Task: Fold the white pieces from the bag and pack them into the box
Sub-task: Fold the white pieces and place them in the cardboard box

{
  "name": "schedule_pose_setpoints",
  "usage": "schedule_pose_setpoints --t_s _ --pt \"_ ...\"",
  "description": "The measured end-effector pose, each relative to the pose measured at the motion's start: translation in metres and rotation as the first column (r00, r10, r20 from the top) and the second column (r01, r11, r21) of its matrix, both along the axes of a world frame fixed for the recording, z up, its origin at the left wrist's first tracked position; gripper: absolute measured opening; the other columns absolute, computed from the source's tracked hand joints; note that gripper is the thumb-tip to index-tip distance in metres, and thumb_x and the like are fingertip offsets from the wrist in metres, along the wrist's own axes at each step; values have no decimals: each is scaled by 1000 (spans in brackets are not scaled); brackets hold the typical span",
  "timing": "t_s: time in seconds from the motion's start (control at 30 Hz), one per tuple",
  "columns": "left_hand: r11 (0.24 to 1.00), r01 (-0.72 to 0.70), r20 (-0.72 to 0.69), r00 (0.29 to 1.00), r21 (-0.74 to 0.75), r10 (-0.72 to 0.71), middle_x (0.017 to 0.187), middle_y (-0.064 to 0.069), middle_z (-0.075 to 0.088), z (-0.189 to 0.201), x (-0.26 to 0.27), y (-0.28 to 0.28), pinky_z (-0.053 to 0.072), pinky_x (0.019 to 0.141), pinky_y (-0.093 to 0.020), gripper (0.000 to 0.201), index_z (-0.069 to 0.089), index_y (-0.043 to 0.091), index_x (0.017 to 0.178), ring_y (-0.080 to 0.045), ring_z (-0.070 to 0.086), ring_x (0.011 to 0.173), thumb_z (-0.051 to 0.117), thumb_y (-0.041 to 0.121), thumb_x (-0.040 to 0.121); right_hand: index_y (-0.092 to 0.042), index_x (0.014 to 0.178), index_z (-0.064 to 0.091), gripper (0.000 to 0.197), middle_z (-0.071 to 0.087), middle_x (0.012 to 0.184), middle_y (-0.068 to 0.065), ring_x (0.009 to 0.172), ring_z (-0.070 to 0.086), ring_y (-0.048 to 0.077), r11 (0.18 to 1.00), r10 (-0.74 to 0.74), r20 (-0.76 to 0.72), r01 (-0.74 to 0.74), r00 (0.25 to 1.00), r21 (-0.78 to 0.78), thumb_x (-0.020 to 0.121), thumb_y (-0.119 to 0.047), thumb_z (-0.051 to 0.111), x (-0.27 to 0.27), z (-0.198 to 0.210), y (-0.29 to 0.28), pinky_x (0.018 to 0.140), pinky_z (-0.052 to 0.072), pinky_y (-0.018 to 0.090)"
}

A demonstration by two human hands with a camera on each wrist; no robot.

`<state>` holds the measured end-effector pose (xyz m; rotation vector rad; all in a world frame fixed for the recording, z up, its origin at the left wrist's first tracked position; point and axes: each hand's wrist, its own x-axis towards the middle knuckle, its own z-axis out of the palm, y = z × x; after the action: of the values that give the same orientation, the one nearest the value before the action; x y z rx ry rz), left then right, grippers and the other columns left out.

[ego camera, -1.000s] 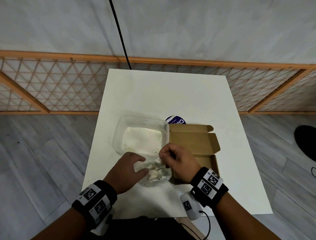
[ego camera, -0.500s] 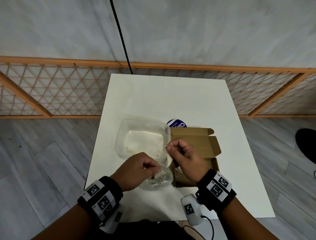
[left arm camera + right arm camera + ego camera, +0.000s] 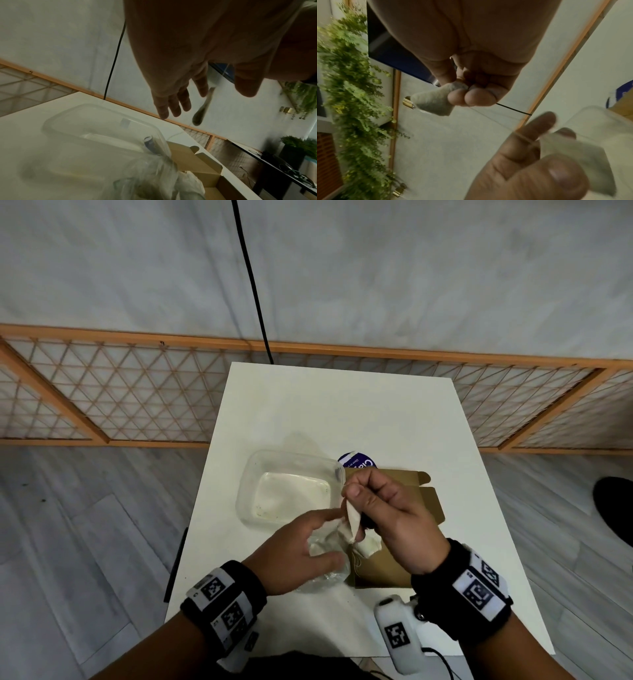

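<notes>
My right hand (image 3: 350, 497) pinches a small white piece (image 3: 351, 522) between thumb and fingertips and holds it up above the near end of the open cardboard box (image 3: 383, 571). The right wrist view shows the piece (image 3: 435, 102) sticking out of the pinch. A second white bit (image 3: 370, 546) hangs just under it over the box; I cannot tell whether the two are joined. My left hand (image 3: 329, 537) hovers with spread, straight fingers (image 3: 173, 106) over the crumpled clear bag (image 3: 325, 575), which lies against the box's left side.
A clear plastic container (image 3: 251, 501) stands on the white table (image 3: 342, 412), left of the box's raised lid flap (image 3: 423, 493). A blue round label (image 3: 359, 462) peeks out behind them. The table's near edge is at my wrists.
My right hand has risen out of the bag with the white piece. My left hand has let go of the bag and spread its fingers.
</notes>
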<state>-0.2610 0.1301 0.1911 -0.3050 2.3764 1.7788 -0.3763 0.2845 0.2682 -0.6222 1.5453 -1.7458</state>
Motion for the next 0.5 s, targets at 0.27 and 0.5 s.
schedule_pose_setpoints --t_s 0.27,0.5 --pt "994 -102 -45 994 -42 100 98 17 77 33 9 2 53 84 -21 30 62 42 130 2 68 99 61 31 102 -9 94 61 13 60 73 15 55 50 27 979 -200 -75 197 977 -54 103 -18 58 -24 21 5 57 45 36" --pt "996 -75 -74 994 44 78 96 7 80 69 16 4 60 85 -36 12 51 28 115 -10 74 85 56 30 105 -7 94 63 11 61 70 5 54 54 23 913 -381 -176 399 908 83 102 -16 61 -50 -12 9 51 49 30"
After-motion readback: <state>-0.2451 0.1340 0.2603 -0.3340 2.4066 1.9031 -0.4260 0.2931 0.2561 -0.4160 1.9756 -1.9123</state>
